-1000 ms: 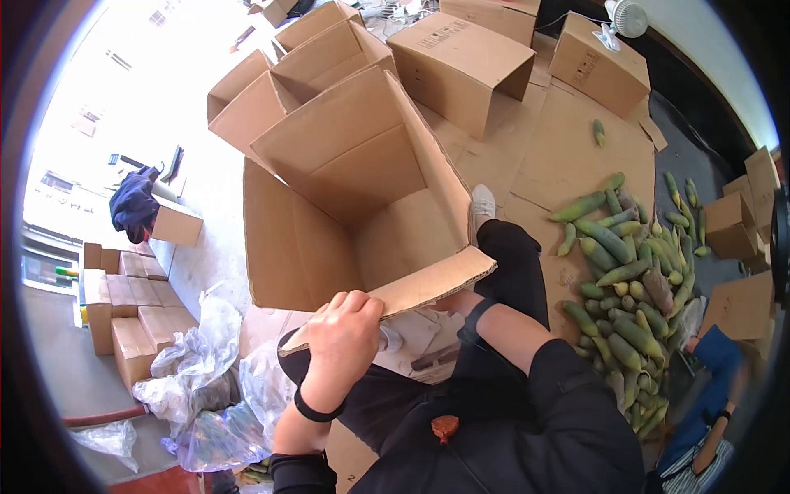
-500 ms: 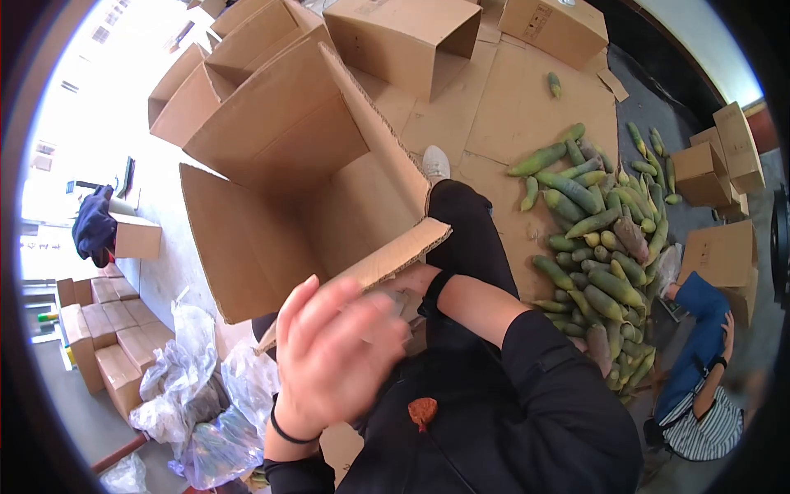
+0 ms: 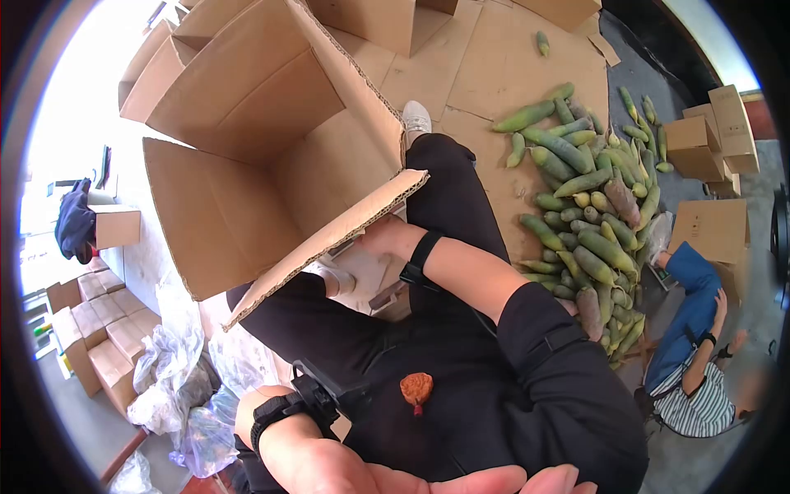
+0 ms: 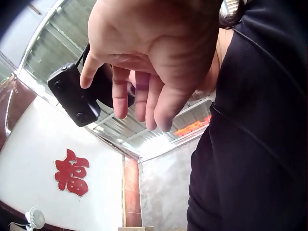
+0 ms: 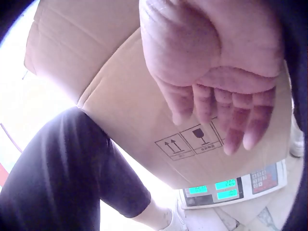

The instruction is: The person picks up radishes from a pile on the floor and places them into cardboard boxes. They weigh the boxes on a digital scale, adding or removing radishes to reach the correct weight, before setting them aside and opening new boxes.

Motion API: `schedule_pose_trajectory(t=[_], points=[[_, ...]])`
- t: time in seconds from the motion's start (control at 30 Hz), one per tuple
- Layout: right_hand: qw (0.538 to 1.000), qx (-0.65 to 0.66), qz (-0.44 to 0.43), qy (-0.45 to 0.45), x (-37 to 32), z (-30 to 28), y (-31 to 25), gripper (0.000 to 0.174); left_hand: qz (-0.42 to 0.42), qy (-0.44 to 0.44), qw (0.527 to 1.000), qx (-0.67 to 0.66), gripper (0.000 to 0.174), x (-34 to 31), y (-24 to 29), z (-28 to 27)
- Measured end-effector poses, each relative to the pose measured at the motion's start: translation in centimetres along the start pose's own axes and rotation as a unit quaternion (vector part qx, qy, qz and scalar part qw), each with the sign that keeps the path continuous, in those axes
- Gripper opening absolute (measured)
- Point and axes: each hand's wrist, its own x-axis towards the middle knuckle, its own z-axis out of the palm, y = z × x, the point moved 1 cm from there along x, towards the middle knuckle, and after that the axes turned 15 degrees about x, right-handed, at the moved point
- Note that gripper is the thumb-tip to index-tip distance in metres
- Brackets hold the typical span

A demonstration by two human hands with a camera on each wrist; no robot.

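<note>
Left of the open cardboard box [image 3: 222, 214], sealed cartons [image 3: 86, 329] sit stacked on the floor, with crumpled plastic bags [image 3: 173, 370] in front of them. Below the box and very near the head camera, the left hand [image 3: 387, 476] is raised, released and grasping nothing. In the left wrist view its fingers [image 4: 144, 96] hang loose beside a black camera unit [image 4: 74, 98].

The box itself stands tilted between the person's knees, mouth up. Its near flap [image 3: 329, 239] juts out over the lap.

Just under that flap's right end, the right hand [image 3: 380, 237] lies against the box's outer wall. In the right wrist view its fingers [image 5: 216, 115] are relaxed and only slightly bent, close to the printed handling symbols [image 5: 192, 142], gripping nothing. Whether they touch the cardboard cannot be told. Beneath the box stands a weighing scale [image 5: 231, 185] with lit green displays.

Right of the box, a pile of long green vegetables [image 3: 584, 214] lies on flattened cardboard. Beyond it a second person in blue [image 3: 691, 305] sits near smaller boxes [image 3: 712, 132].
</note>
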Motion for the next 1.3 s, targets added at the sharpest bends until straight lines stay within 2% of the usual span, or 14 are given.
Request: schedule_pose_trajectory(t=[0.03,0.07,0.13,0.2,0.3,0.33,0.43,0.57,0.63,0.7,0.87,0.97,1.1,1.3], points=[[1.000,0.000,0.001,0.001,-0.3,-0.8,-0.7,0.036,0.273,-0.052,0.951,0.136,0.042,-0.5,-1.8,-0.2],[0.999,-0.011,0.014,-0.027,-0.8,-1.6,-1.5,0.037,0.273,-0.053,0.951,0.133,0.042,-0.1,-2.8,-0.3],[0.998,-0.020,0.027,-0.054,-0.9,-1.6,-1.6,0.039,0.257,-0.012,0.950,0.176,0.033,1.2,-4.6,-0.3],[0.996,0.034,-0.071,-0.040,-0.5,-0.9,-1.0,0.044,0.242,0.030,0.946,0.214,0.024,3.5,-5.8,0.0],[0.992,0.063,-0.033,-0.107,-3.3,-4.6,-4.7,0.042,0.230,0.097,0.934,0.256,0.013,6.0,-7.9,1.0],[0.993,0.063,-0.025,-0.099,-4.0,-5.2,-4.7,0.042,0.199,0.107,0.937,0.268,0.020,6.1,-9.5,1.4],[0.966,0.194,-0.137,-0.103,-6.8,-7.3,-5.0,0.037,0.102,0.115,0.937,0.313,0.033,4.8,-14.7,2.4],[0.912,0.371,-0.172,-0.038,-12.3,-13.7,-6.4,0.031,-0.008,0.106,0.944,0.313,0.045,2.7,-18.0,3.5],[0.908,0.375,-0.178,0.061,-14.5,-16.9,-6.5,0.024,-0.063,0.107,0.950,0.287,0.047,2.2,-18.8,4.1],[0.888,0.416,-0.122,0.154,-16.3,-18.9,-6.5,0.020,-0.048,0.098,0.940,0.323,0.047,2.2,-19.1,4.4],[0.885,0.347,-0.182,0.252,-17.5,-18.4,-5.7,0.018,-0.030,0.105,0.906,0.408,0.044,2.5,-20.1,4.7],[0.895,0.345,-0.192,0.208,-17.8,-17.2,-5.9,0.015,-0.033,0.107,0.902,0.416,0.043,2.8,-19.8,4.9],[0.893,0.287,-0.209,0.277,-17.3,-16.3,-4.3,0.014,-0.031,0.113,0.900,0.420,0.040,2.5,-20.2,5.0],[0.895,0.215,-0.106,0.376,-19.2,-19.1,0.1,0.014,-0.038,0.118,0.895,0.428,0.036,2.2,-20.0,5.2]])
